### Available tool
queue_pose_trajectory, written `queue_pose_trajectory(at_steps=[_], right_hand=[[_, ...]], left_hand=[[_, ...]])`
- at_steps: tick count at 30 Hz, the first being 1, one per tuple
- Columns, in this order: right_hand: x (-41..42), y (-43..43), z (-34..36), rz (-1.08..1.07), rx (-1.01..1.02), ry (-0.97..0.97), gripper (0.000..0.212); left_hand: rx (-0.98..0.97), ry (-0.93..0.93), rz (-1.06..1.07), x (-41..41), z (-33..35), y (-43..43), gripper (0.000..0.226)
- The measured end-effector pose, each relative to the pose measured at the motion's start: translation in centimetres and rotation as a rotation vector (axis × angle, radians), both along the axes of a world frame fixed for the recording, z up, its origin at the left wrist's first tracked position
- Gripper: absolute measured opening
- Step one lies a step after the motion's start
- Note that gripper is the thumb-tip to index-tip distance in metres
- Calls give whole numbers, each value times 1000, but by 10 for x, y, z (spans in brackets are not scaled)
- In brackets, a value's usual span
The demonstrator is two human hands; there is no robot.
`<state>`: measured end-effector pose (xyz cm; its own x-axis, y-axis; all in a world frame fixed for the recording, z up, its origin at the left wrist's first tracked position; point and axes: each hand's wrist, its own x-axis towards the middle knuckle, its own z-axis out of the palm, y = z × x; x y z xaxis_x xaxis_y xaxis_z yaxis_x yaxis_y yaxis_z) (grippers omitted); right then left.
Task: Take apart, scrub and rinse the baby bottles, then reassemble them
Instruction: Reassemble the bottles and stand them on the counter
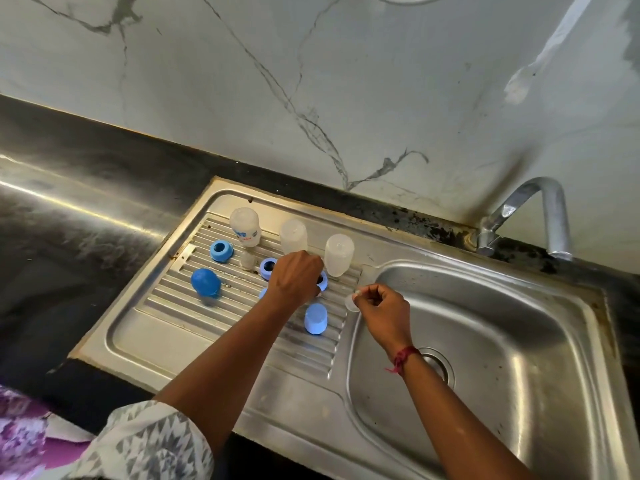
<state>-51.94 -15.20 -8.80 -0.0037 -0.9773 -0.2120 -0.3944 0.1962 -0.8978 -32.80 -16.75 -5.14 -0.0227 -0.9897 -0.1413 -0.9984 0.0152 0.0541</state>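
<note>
While pinching teat [350, 302] in right grip [381, 306] over basin's [502, 323] left rim, could drop it in: likely slippery. Can't confirm hold on ring [322, 279] under curled left grip [296, 282]; could clip bottle [338, 254] left of basin.

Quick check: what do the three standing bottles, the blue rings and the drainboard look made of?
Bottles: probably plastic, cloudy and translucent. Blue rings: likely hard plastic, opaque, evenly coloured, smooth. Drainboard: stainless steel by its look, brushed grey with bright reflections and pressed ribs.
</note>
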Motion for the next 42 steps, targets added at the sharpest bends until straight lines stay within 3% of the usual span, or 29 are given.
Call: queue_pose_trajectory(at_steps=[14,19,26,32,36,42], right_hand=[[0,1,17,-64,121,-220,7],[-3,6,32,-79,173,-402,8],[-21,17,50,-140,219,-641,14],[-43,25,54,-211,158,-602,29],[-56,33,54,-256,88,-534,26],[-70,42,61,-260,-5,-508,23]], left_hand=[[-108,141,101,8,30,8,36],[-167,246,137,-7,51,18,45],[-171,804,251,-44,57,31,46],[-37,1287,382,-79,48,41,30],[109,1608,499,-95,41,54,23],[219,1902,584,-110,35,62,12]])
